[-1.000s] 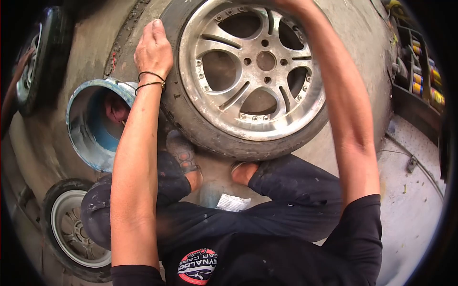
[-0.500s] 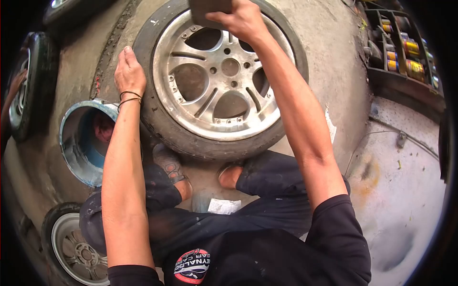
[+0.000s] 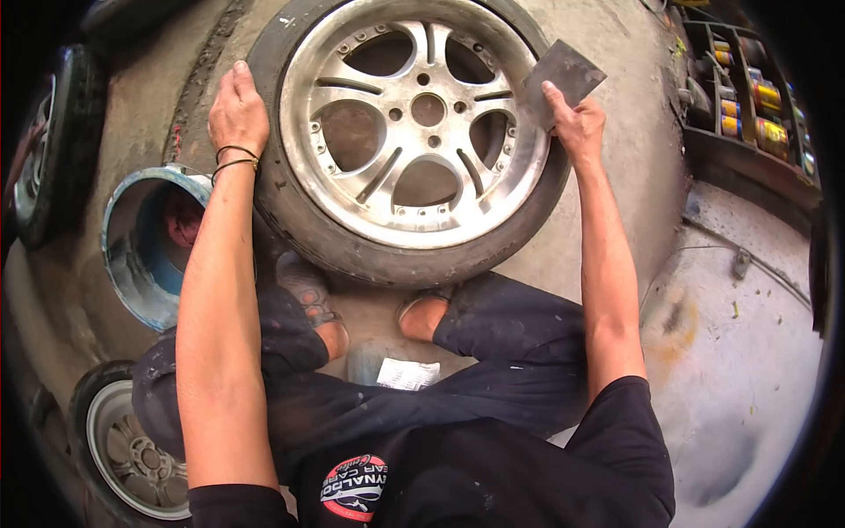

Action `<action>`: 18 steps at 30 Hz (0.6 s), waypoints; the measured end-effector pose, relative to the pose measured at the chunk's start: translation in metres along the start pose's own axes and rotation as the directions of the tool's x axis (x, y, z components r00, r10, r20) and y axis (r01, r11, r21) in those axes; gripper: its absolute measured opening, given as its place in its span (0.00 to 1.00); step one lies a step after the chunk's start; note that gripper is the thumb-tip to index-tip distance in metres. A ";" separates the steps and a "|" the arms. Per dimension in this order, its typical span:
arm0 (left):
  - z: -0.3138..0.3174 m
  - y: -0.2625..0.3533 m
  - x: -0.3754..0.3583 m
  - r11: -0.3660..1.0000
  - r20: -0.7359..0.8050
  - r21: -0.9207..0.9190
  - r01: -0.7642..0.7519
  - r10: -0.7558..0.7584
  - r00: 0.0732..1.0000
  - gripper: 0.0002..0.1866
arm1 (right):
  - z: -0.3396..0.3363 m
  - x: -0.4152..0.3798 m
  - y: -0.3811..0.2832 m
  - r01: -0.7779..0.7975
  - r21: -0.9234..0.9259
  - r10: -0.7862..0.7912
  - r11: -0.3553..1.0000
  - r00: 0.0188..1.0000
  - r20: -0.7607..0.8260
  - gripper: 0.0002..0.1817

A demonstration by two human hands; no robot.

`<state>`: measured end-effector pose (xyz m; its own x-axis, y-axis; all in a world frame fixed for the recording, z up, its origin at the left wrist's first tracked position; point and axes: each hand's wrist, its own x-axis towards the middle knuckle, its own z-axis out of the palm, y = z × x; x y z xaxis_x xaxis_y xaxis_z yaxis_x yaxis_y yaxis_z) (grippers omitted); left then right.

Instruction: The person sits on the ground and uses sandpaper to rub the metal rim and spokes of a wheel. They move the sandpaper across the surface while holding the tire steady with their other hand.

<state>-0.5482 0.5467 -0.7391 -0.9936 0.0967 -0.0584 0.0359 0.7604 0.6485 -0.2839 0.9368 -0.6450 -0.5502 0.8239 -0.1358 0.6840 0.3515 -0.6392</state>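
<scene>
A silver alloy wheel (image 3: 404, 176) with several openings lies face up inside a worn black tire (image 3: 378, 261) before me. At the tire's left side rests my left hand (image 3: 238, 112), its fingers stretched out and close together, palm turned toward the sidewall. My right hand (image 3: 579, 132) pinches a dark grey sheet of sandpaper (image 3: 572, 74), thumb on top and the other fingers under it. One part of that sheet overlaps the right edge of the rim and tire in this view. The rim's face looks bare and dull in patches.
Left of my forearm stands a blue-white bucket (image 3: 113, 242) with a reddish cloth (image 3: 184, 220) inside. Another wheel (image 3: 132, 449) lies at lower left, and a tire (image 3: 75, 141) stands at far left. A shelf of cans (image 3: 770, 136) is at right. Printed paper (image 3: 408, 374) lies between my legs.
My right hand has swung from the wheel's top edge to its right side, still holding the sandpaper. My left hand stays at the tire's left side. The view has shifted slightly.
</scene>
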 end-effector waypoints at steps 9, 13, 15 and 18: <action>-0.001 -0.003 -0.004 1.000 -0.001 -0.012 -0.004 0.004 1.000 0.35 | 0.052 0.093 -0.046 0.509 0.014 -0.508 0.860 0.859 -0.060 0.19; 0.001 -0.001 -0.001 0.999 -0.007 -0.011 -0.033 0.033 0.999 0.33 | 0.012 0.086 -0.018 0.426 -0.007 -0.425 0.905 0.904 0.040 0.18; 0.003 -0.001 -0.002 0.998 -0.037 0.011 -0.067 0.067 0.997 0.33 | 0.010 0.082 0.003 0.463 0.056 -0.466 0.885 0.883 0.055 0.17; 0.005 0.000 -0.003 0.994 -0.044 0.064 -0.093 0.096 0.994 0.33 | 0.031 0.097 -0.015 0.569 -0.009 -0.565 0.822 0.818 0.109 0.16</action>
<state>-0.5448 0.5495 -0.7425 -0.9893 0.1408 0.0373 0.1348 0.7875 0.6013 -0.3623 0.9971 -0.6720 -0.8888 0.4265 0.1679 0.2530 0.7619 -0.5963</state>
